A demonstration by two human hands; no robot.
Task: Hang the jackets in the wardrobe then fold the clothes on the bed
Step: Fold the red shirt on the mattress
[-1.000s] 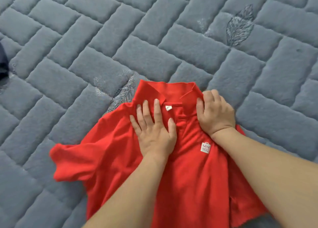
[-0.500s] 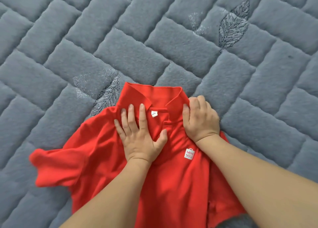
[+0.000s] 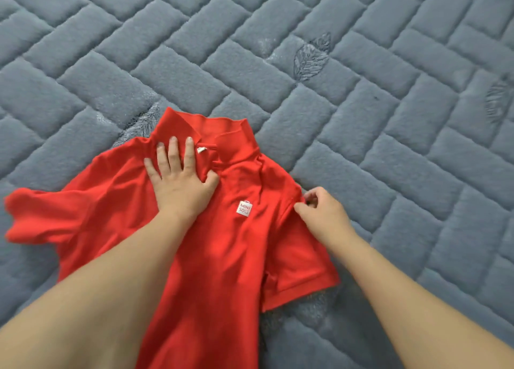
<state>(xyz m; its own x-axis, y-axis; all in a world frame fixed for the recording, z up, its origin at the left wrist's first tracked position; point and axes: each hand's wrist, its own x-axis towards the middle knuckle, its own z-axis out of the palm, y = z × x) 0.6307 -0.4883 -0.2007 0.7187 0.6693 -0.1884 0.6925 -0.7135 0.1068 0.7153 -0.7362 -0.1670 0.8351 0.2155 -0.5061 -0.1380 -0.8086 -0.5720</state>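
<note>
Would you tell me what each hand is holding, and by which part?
The right hand pinches the red polo shirt at its shoulder seam; the left hand only presses flat below the collar.

Grey quilted bed cover (image 3: 361,146) with embroidered leaves (image 3: 311,59).

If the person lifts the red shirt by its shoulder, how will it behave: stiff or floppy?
Probably floppy: the red shirt lies wrinkled and follows the bed cover. It looks light, since the right hand pinches its shoulder with fingertips only. The left hand presses it flat, so it may slide otherwise.
</note>
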